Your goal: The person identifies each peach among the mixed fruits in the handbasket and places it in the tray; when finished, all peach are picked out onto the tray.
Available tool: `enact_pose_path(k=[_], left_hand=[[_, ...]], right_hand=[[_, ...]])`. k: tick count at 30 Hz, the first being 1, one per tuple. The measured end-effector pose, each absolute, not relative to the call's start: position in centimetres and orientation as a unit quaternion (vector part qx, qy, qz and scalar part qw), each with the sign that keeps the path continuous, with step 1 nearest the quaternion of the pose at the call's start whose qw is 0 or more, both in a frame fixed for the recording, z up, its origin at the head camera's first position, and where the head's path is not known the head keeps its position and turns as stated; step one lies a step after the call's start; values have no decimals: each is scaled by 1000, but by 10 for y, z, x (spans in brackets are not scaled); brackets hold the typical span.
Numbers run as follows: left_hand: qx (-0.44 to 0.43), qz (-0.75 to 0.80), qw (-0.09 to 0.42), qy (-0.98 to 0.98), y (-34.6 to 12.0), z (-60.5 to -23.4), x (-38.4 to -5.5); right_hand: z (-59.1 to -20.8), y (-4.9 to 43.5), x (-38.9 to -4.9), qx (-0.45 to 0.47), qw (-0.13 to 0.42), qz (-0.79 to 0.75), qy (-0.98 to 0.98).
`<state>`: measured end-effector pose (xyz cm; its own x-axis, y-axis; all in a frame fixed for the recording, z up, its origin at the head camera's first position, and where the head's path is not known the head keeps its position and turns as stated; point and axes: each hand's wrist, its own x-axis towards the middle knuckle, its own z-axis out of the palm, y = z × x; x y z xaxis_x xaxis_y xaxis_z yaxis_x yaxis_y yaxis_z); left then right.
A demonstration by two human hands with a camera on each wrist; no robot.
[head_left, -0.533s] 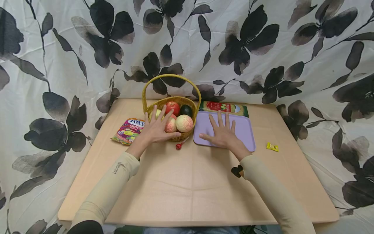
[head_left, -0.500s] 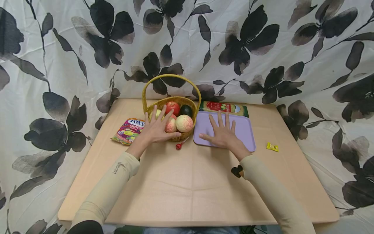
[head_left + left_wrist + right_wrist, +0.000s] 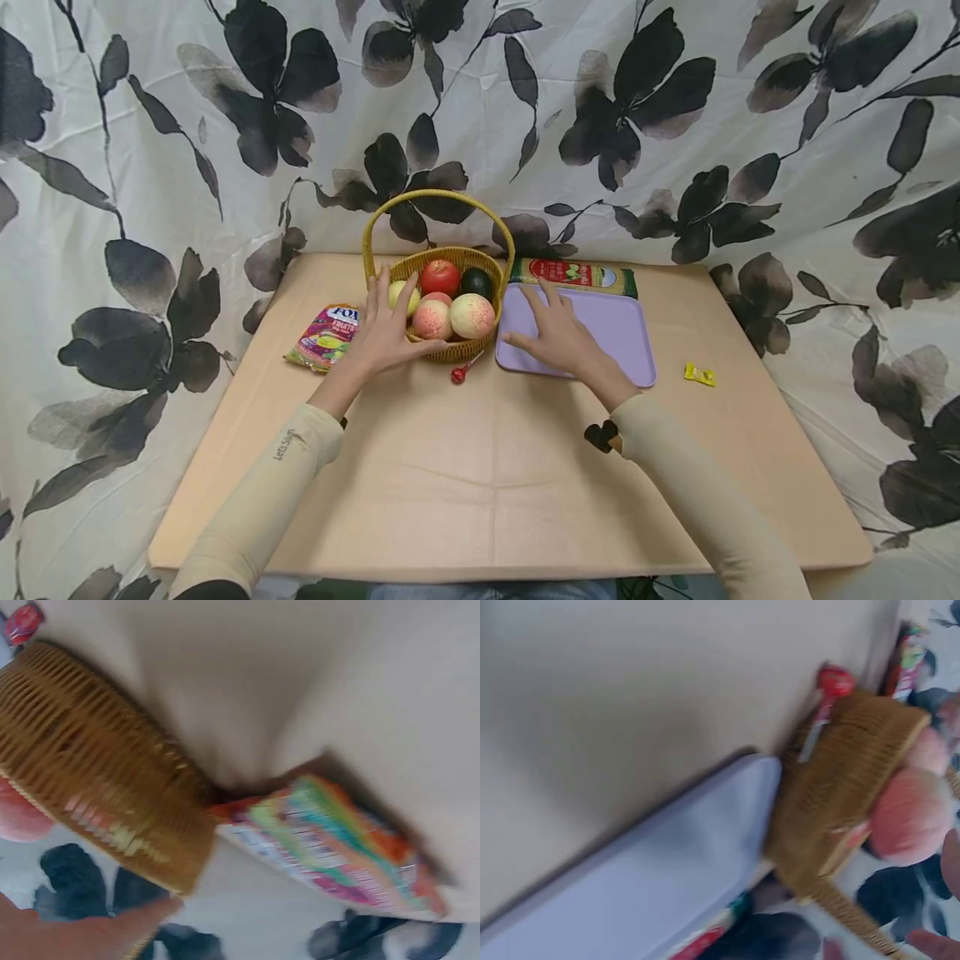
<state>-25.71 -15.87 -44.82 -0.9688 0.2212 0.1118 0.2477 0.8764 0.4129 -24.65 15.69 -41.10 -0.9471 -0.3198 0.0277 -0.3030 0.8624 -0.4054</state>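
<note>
Both hands have drawn in their wide-splayed fingers, and the left hand (image 3: 378, 333) has shifted a touch outward, uncovering more of the blushed peach (image 3: 432, 320) in the wicker basket (image 3: 467, 348). And look where it is now: right at the basket's left flank, fingers loosely extended, thumb apart, gripping nothing I can see; whether skin meets wicker, I can't tell.

Over the lilac tray (image 3: 626, 337), just right of the basket, comes the right hand (image 3: 558, 333), fingers relaxed, holding nothing, thumb pointing at the basket. So the basket lies between the hands, its handle (image 3: 438, 193) arching side to side, the left hand clearly nearer. Sweet bag (image 3: 322, 337)? Left of the basket, partly behind that hand. Lollipop (image 3: 457, 376)? Just in front of the basket.
</note>
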Motion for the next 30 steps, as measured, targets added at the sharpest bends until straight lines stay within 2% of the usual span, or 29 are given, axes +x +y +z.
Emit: enact_pose_path(k=[4, 14, 18, 30], left_hand=[[-98, -291, 25, -951, -177, -460, -254], [-54, -379, -41, -923, -191, -480, -266], [-44, -394, -59, -916, -191, -484, -270], [-44, -420, -69, -904, -196, -490, -276]], right_hand=[[-395, 136, -249, -205, 17, -253, 945], [-384, 97, -263, -256, 68, -237, 935], [-388, 91, -265, -256, 62, -238, 935], [-401, 86, -271, -244, 38, -267, 932]])
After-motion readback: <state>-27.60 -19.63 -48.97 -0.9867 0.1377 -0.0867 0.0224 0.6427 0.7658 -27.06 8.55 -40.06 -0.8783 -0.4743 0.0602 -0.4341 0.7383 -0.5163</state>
